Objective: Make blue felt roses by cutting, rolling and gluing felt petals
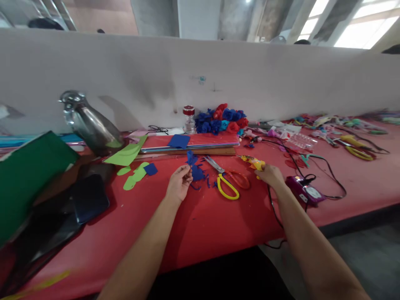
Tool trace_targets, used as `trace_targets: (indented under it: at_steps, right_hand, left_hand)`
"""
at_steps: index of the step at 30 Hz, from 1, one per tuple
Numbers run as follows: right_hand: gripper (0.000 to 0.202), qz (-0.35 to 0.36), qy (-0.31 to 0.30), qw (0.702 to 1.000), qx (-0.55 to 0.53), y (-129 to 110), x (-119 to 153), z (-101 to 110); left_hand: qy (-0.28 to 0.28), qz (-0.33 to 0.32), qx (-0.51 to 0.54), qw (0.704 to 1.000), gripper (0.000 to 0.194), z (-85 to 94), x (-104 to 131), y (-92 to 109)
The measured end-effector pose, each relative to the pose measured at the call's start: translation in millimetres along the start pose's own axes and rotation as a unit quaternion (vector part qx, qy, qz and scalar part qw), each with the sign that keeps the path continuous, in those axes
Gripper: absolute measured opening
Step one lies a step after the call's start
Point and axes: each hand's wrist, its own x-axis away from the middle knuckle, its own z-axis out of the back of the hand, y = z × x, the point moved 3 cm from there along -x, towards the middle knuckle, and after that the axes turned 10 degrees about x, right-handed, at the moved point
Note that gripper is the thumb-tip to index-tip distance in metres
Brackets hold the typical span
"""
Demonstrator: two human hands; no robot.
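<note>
My left hand pinches a small dark blue paper flower piece between thumb and fingers. Just beyond it, blue paper cut-outs and thin scraps lie on the red table. My right hand is closed around the near end of a yellow glue gun, whose tip points left. Some of its grip is hidden by the fingers. Between my hands rest scissors with one yellow and one orange-red handle, blades spread a little. A blue square and light green cut pieces lie left of my left hand.
Finished red and blue flowers are heaped by the white partition. A steel jug, green sheet and dark phone occupy the left. Right of my right hand sits a purple power box with black cables.
</note>
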Motion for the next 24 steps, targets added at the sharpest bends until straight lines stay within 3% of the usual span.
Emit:
trace_targets:
  at_steps: [3, 6, 7, 10, 13, 19, 24]
  right_hand:
    - [0.017, -0.035, -0.022, 0.988, -0.150, -2, -1, 2]
    - [0.008, -0.013, -0.030, 0.969, -0.244, -14, 11, 6]
    - [0.011, 0.000, -0.040, 0.954, -0.296, -21, 18, 8]
    - [0.032, 0.055, -0.114, 0.863, -0.490, -50, 43, 14]
    - [0.041, 0.105, -0.149, 0.829, -0.529, -81, 72, 21]
    - [0.043, 0.200, -0.219, 0.818, -0.493, -123, 108, 18]
    - [0.055, 0.224, -0.196, 0.854, -0.427, -129, 106, 5]
  left_hand:
    - [-0.001, 0.002, 0.013, 1.000, 0.016, 2.8, -3, 0]
    - [-0.007, 0.009, 0.029, 1.000, 0.015, 4.1, -4, -1]
    - [-0.010, 0.011, 0.033, 0.999, 0.014, 4.0, -3, -1]
    - [-0.018, 0.021, 0.035, 0.999, 0.015, 3.0, -2, -2]
    - [-0.015, 0.036, 0.040, 0.998, 0.015, 2.5, -1, -2]
    - [-0.008, 0.048, 0.050, 0.998, 0.013, 3.7, -1, -2]
    - [-0.016, 0.053, 0.049, 0.997, 0.016, 3.7, -1, -5]
